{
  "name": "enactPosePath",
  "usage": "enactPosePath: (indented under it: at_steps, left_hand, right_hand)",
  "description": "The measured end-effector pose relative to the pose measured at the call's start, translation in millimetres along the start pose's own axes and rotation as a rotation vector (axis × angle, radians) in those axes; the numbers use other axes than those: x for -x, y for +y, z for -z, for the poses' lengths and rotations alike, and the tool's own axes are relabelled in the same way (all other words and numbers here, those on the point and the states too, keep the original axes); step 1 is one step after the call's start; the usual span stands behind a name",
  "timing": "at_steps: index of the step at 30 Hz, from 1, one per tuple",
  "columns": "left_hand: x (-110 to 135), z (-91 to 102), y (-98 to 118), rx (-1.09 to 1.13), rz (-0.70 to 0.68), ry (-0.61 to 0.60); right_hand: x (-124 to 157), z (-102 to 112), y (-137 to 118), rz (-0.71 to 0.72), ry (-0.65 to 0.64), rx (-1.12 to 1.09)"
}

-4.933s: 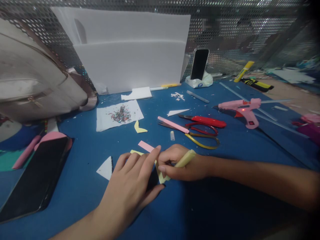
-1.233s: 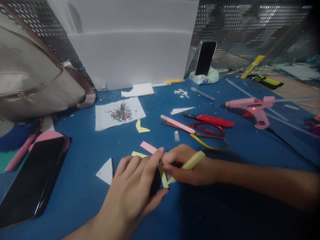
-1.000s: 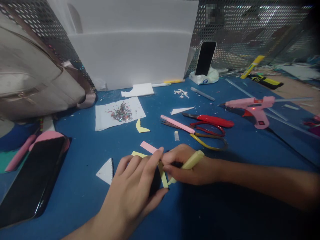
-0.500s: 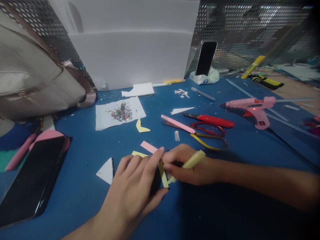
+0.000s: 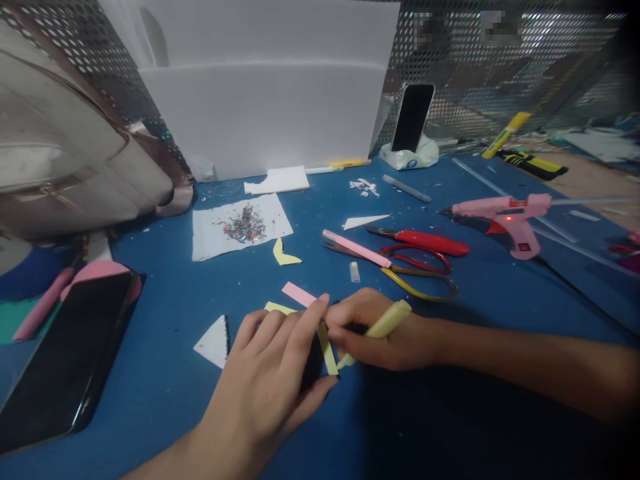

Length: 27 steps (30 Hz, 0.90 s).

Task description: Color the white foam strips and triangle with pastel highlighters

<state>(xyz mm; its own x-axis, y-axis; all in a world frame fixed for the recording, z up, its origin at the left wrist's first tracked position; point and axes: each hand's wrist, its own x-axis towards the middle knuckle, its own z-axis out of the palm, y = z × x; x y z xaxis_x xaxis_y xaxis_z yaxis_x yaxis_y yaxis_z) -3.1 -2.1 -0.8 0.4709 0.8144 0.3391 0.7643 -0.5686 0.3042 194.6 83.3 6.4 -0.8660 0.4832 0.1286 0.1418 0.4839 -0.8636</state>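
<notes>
My right hand is closed around a pale yellow marker. Its lower end meets the edge of a narrow yellow strip. My left hand holds that strip down, index finger at its top and thumb at its bottom end. A pink strip and another yellow strip stick out beyond my left fingers, partly covered by them. To the left of that hand lies a white triangular piece with a dark, glittery edge. A small clear cap lies beyond my right hand.
Scissors, a pink marker and red-handled pliers lie ahead. A pink glue gun, its light on, is at right. White paper holds colourful bits. A phone and a bag are at left.
The view has shifted very slightly. Both hands, the marker and the strips stay in nearly the same place.
</notes>
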Motion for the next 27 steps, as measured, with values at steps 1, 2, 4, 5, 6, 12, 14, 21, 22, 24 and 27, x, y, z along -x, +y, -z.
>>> enactPosePath:
  at_steps: [1, 2, 4, 5, 6, 12, 14, 21, 22, 24, 27]
  left_hand:
    - [0.3, -0.2, 0.0, 0.000, 0.001, -0.002]
    - [0.8, -0.3, 0.1, -0.002, 0.003, -0.005]
    - [2.0, -0.4, 0.3, -0.004, 0.004, -0.011]
    - [2.5, -0.3, 0.3, -0.001, 0.004, -0.012]
    - [2.9, -0.2, 0.4, 0.001, 0.005, -0.011]
    - [2.5, 0.5, -0.2, 0.012, 0.011, -0.017]
    - [1.9, 0.0, -0.3, 0.012, 0.009, -0.019]
    - [2.0, 0.0, 0.7, -0.006, 0.008, -0.028]
    - [2.1, 0.1, 0.8, -0.009, 0.004, -0.023]
    - [2.3, 0.1, 0.6, -0.015, 0.002, -0.020]
    - [2.1, -0.3, -0.5, -0.010, 0.004, -0.026]
  right_hand:
    - [0.2, -0.2, 0.5, 0.000, 0.031, -0.006]
    - [0.5, -0.4, 1.1, -0.003, 0.052, -0.011]
    - [1.0, -1.1, 1.9, -0.009, 0.036, -0.006]
    - [1.2, -1.4, 2.2, -0.005, 0.008, -0.003]
    - [1.3, -1.7, 2.3, 0.000, -0.009, 0.000]
    - [0.1, -1.3, 0.9, -0.016, 0.041, -0.021]
    - [-0.5, -0.8, 0.6, -0.009, 0.025, -0.022]
    - [-0.3, -1.4, 0.8, -0.013, 0.057, -0.049]
    - [-0.1, -1.4, 0.8, -0.014, 0.063, -0.054]
    - [-0.1, -1.1, 0.9, -0.024, 0.095, -0.062]
    - [-0.5, -0.6, 0.8, -0.018, 0.060, -0.061]
